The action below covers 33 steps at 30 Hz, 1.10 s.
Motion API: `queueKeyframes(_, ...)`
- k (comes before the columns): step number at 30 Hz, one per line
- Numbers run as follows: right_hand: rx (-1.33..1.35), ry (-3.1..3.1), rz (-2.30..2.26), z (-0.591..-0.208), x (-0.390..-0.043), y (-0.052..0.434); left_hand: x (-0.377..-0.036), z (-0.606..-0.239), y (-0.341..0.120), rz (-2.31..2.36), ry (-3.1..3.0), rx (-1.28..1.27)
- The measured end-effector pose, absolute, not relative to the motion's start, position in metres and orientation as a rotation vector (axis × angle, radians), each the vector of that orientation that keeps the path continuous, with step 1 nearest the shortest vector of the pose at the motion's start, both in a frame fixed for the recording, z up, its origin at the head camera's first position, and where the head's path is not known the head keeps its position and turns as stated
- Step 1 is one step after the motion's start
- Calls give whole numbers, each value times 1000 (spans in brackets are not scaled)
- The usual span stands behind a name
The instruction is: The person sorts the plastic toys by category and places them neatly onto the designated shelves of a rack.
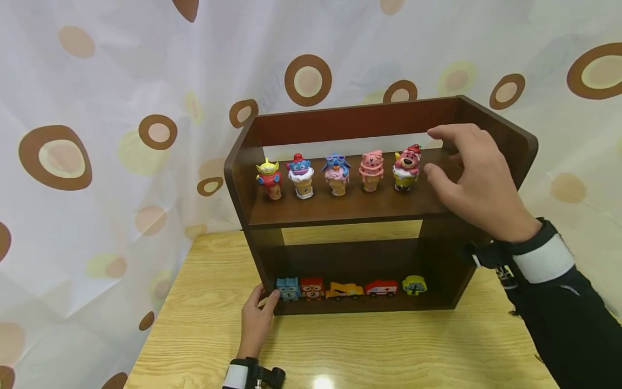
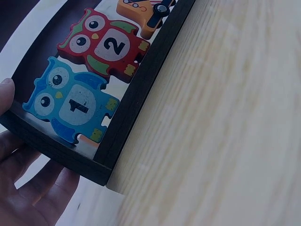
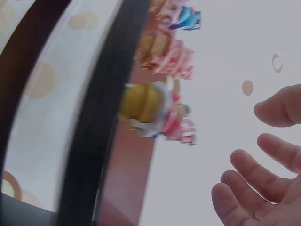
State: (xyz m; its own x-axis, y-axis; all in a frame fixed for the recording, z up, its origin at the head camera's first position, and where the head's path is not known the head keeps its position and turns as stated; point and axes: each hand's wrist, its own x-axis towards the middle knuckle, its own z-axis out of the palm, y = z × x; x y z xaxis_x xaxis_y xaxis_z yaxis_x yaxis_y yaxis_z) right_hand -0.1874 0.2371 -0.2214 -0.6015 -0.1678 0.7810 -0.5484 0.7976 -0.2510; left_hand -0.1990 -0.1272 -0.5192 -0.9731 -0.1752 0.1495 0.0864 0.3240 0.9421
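A dark brown two-level shelf (image 1: 340, 212) stands on a light wooden table (image 1: 369, 346). My left hand (image 1: 259, 309) grips its lower left corner, thumb at the front by the blue owl piece (image 2: 70, 106) and fingers (image 2: 33, 188) along the outside wall. The red owl piece (image 2: 106, 47), a yellow truck (image 1: 344, 290), an ambulance (image 1: 381, 288) and a tree piece (image 1: 414, 284) line the bottom level. My right hand (image 1: 444, 156) hovers over the upper level's right end, fingers (image 3: 249, 172) spread and empty, beside the red bear cone figure (image 1: 406, 167).
Other cone figures stand in a row on the upper level: a green one (image 1: 269, 179), a blue one with a red hat (image 1: 301, 176), a blue one (image 1: 336, 174) and a pink one (image 1: 371, 170). A spotted white curtain (image 1: 97, 135) hangs behind.
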Motion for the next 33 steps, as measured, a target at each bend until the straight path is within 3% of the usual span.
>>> queueKeyframes(8, 640, -2068, 604, -228, -149, 235, -200, -519, -127, -1713, -2379, 90)
queueKeyframes(17, 704, -2078, 575, -270, -111, 237, -199, -518, -127, -1711, -2365, 53)
queueKeyframes(33, 816, -2206, 602, -329, -82, 228, -199, -518, -126, -1705, -2375, 80)
